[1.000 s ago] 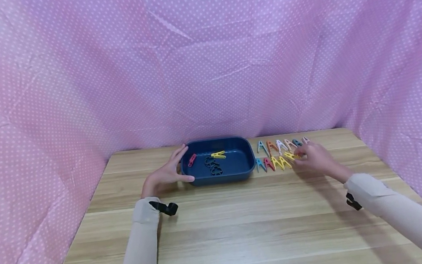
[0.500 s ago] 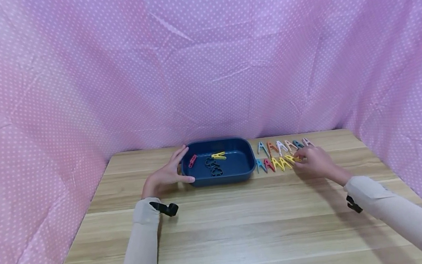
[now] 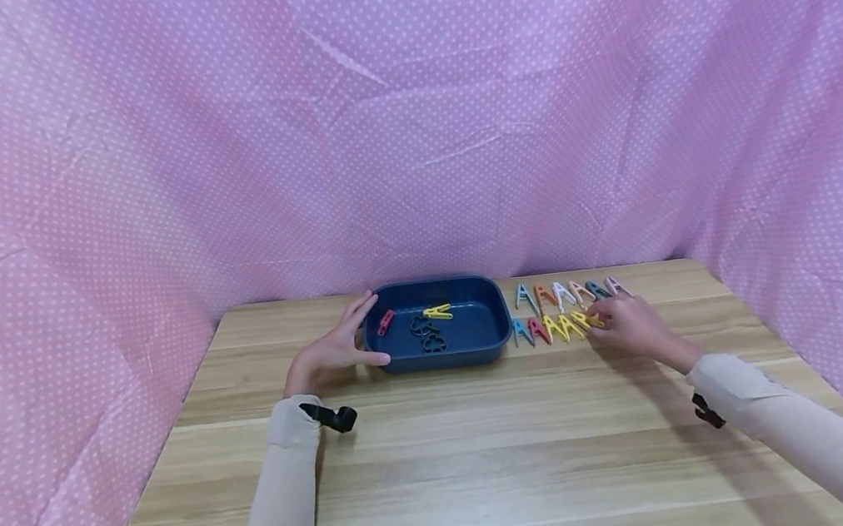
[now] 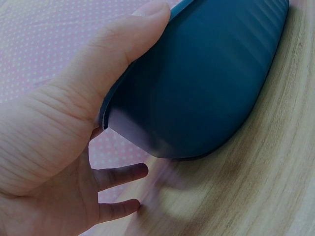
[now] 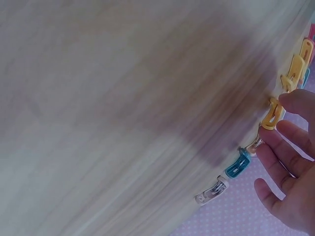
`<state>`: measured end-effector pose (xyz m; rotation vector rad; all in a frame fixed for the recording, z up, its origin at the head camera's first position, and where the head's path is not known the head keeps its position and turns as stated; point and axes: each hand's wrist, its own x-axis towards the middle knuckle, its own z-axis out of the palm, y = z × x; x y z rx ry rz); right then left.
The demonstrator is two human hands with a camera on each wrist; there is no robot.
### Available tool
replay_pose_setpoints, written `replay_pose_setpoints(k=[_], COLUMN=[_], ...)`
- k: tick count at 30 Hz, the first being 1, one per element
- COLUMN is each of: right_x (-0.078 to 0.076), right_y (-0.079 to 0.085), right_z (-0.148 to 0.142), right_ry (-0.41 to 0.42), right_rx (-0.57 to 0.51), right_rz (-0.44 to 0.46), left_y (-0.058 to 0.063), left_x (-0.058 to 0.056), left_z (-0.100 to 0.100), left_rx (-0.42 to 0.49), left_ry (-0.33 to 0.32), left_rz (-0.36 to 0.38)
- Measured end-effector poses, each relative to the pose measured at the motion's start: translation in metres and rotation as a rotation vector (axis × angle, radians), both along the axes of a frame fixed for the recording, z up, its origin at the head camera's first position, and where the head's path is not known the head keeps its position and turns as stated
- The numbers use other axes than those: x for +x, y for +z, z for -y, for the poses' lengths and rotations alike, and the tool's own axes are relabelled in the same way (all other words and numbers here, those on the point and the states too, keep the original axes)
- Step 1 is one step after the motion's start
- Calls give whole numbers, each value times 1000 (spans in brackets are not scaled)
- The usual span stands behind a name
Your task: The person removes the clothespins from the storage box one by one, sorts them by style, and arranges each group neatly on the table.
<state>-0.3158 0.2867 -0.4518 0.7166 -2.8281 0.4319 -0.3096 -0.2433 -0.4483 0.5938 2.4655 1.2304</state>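
Note:
A dark blue basin [image 3: 467, 357] stands at the back of the table. Its left end is held by my left hand [image 3: 334, 346], thumb [image 4: 142, 29] on the near rim and fingers spread toward the far side. Two fingers stick out free below the basin in the left wrist view. Right of the basin, my right hand [image 3: 628, 324] pinches a yellow clothespin [image 5: 272, 116] at the right end of the front row. Beside it in that row lie other yellow clothespins [image 3: 552, 327], a red clothespin [image 3: 538, 330] and a blue clothespin [image 3: 522, 331].
A back row holds several clothespins, including a white clothespin [image 3: 563, 294] and an orange clothespin [image 3: 544, 296]. Inside the basin lie a yellow clothespin [image 3: 437, 313], a red clip [image 3: 385, 323] and dark green cutter-like outlines [image 3: 433, 343]. A pink dotted cloth [image 3: 410, 130] hangs behind.
The yellow clothespin at my right fingertips has turned slightly, its right end swinging nearer to me. My left hand stays at the basin.

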Motion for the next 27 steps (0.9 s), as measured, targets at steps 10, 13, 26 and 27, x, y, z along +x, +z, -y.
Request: replay_pose_setpoints(k=[10,13,26,27], right_x=[2,3,7,7], right_y=[-1,-1,0,1], right_z=[3,4,3,3], right_ry=[28,26,-2,2], right_rx=[7,12,33,33], right_rz=[-9,-4,32,35], left_y=[1,1,-1,-2], left_x=[2,1,0,0], left_z=[-1,-1,-1,-1], left_rx=[16,17,22,24], left_ry=[9,11,-15,-16], left_rz=[10,11,-26,-25])
